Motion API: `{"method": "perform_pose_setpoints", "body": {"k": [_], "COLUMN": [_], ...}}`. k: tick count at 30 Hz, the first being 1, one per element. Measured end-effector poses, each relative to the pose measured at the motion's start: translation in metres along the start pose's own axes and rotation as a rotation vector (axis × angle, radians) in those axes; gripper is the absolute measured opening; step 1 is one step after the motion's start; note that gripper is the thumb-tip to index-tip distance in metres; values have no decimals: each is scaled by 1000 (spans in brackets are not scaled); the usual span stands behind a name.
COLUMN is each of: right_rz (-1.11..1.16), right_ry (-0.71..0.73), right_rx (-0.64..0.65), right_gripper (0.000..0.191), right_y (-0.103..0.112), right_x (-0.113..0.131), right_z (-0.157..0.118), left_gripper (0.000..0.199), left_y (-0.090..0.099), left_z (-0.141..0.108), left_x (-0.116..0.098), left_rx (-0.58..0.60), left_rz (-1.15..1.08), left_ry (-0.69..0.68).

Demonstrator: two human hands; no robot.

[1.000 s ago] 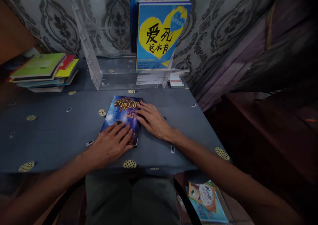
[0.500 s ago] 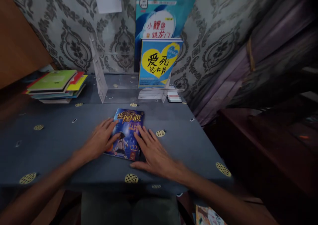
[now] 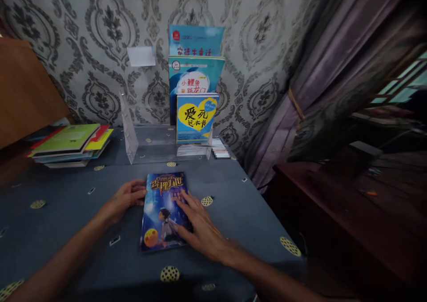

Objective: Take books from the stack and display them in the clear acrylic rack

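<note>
A blue paperback book (image 3: 155,217) with gold Chinese lettering and a cartoon figure on its cover lies flat on the tablecloth before me. My left hand (image 3: 125,199) is at the book's upper left edge, its fingers slightly bent and their tips at the edge; the thumb is hard to make out. Across the book's right side rests my right hand (image 3: 203,231), fingers stretched out and thumb reaching over the cover. Neither hand is wrapped round the book.
Behind the book stands a clear acrylic rack (image 3: 130,133), with several upright books (image 3: 196,117) at its right end. A stack of books (image 3: 71,144) lies at the left. Right of the table are a purple curtain (image 3: 283,110) and a dark red cabinet (image 3: 320,204).
My left hand has come off the cover to the book's left edge. The book has turned slightly and now sits straighter. My view has tilted up, showing more of the wall.
</note>
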State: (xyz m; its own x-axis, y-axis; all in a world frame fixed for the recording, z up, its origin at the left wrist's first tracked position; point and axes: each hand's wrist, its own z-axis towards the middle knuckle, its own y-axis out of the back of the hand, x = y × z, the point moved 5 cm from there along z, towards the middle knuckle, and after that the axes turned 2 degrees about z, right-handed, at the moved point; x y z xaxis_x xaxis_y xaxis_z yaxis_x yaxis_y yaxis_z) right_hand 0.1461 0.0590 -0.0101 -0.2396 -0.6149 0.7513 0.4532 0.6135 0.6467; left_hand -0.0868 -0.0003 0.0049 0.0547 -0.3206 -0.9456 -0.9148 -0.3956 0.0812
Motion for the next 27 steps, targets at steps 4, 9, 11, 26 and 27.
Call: {"method": "perform_pose_setpoints", "body": {"k": [4, 9, 11, 26, 27], "right_rz": [34, 103, 193, 959, 953], "right_ry": [-28, -55, -97, -376, -364], "right_rx": [-80, -260, -345, -333, -347], "right_gripper": [64, 58, 61, 46, 46], "right_y": [4, 20, 29, 73, 78], "right_x": [-10, -36, -49, -67, -67], "right_z": [-6, -12, -9, 10, 12], "left_gripper": [71, 62, 59, 47, 47], "left_y": [-29, -47, -53, -84, -86], "left_z": [-5, 5, 10, 41, 45], "left_x": [-1, -13, -19, -30, -36], "left_rx": [250, 304, 313, 355, 354], "left_rz": [-81, -137, -172, -212, -201], "left_ry": [73, 21, -1, -22, -42]}}
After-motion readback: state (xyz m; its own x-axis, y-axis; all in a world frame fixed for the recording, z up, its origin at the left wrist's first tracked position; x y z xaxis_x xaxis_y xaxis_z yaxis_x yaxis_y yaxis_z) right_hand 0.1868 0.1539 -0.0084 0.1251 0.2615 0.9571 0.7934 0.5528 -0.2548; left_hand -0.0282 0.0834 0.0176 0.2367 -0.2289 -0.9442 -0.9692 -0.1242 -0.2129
